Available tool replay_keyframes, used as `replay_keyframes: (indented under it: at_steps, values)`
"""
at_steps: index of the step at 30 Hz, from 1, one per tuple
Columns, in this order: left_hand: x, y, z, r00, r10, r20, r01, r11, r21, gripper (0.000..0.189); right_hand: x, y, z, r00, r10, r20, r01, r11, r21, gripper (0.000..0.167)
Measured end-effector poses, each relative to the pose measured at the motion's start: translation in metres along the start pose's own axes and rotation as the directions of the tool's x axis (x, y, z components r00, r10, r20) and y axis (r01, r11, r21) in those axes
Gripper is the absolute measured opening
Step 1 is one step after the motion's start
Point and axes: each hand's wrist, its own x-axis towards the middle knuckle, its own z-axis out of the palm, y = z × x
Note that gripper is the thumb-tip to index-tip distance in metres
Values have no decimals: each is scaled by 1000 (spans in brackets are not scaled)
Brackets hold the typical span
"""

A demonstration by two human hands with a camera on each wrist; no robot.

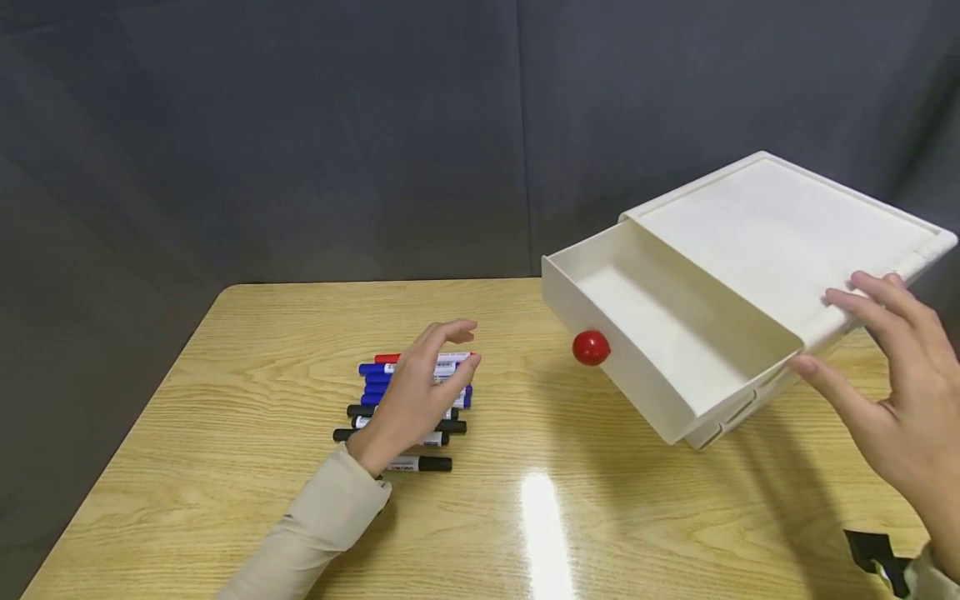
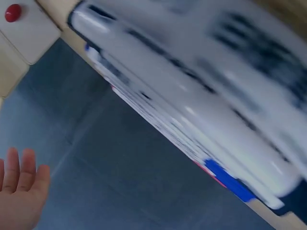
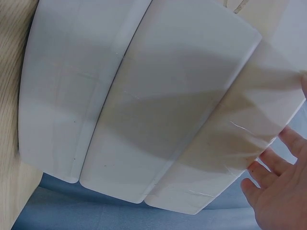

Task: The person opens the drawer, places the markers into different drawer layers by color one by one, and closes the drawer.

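Observation:
A white drawer unit (image 1: 772,242) stands on the right of the table, its top drawer (image 1: 615,367) pulled out and a red round knob (image 1: 591,347) on the drawer front. My right hand (image 1: 900,375) rests its fingertips on the unit's top edge, thumb near the front corner. In the right wrist view its spread fingers (image 3: 276,163) lie along the edge of the white side panels (image 3: 163,96). My left hand (image 1: 416,396) hovers over a row of markers with fingers loosely bent and nothing between them. Among these are a red marker (image 1: 386,358), blue markers (image 1: 372,368) and black markers (image 1: 435,464).
The wooden table (image 1: 247,400) has a rounded back left corner. Behind it hangs a dark grey curtain (image 1: 337,150). A black strap-like thing (image 1: 873,546) shows beside my right wrist at the lower right.

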Motion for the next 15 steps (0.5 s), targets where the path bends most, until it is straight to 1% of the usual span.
replay_keyframes:
  at_steps: [5,11,15]
  values:
    - [-3,-12,-10,1000,-29,-12,29,999,22,40,0,0,1,1000,3,-7,-3,1000,3,91]
    - [-7,-24,-18,999,-24,-30,25,999,44,38,0,0,0,1000,8,3,-8,1000,4,91]
    - [-9,-31,-24,999,-27,-37,29,997,69,38,0,-1,-2,999,22,27,-22,1000,5,91]
